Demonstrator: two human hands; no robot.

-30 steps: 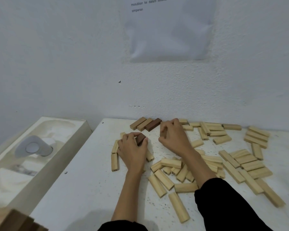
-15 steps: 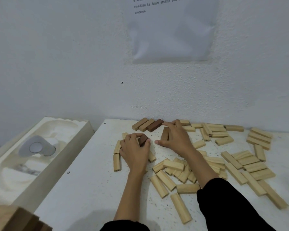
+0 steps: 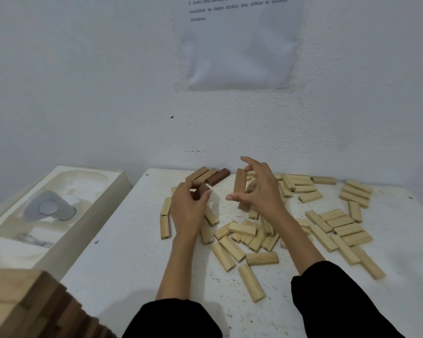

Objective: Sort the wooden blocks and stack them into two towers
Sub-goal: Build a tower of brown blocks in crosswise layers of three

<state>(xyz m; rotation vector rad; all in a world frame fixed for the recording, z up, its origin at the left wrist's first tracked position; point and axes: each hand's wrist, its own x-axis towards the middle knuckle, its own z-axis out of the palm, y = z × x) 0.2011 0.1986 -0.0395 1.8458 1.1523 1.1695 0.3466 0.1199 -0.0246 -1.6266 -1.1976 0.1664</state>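
Many pale wooden blocks (image 3: 252,242) lie scattered over a white table (image 3: 122,259). At the back edge a row of three blocks lies side by side: two tan ones (image 3: 200,173) and a dark brown one (image 3: 218,177). My left hand (image 3: 188,211) grips another dark brown block (image 3: 200,191) just in front of that row. My right hand (image 3: 257,189) holds a tan block (image 3: 239,181) lifted and tilted on end, pinched at its top between the fingers, with the thumb spread out to the left.
A white wall rises right behind the table, with a printed paper sheet (image 3: 239,45) on it. A cream moulded tray (image 3: 42,215) sits left of the table. A wooden box edge (image 3: 17,306) fills the near left corner. More pale blocks (image 3: 342,230) spread to the right.
My right hand has lifted a tan block from the table and raised it on end. My left hand keeps its hold on the dark block, shifted slightly toward the row.
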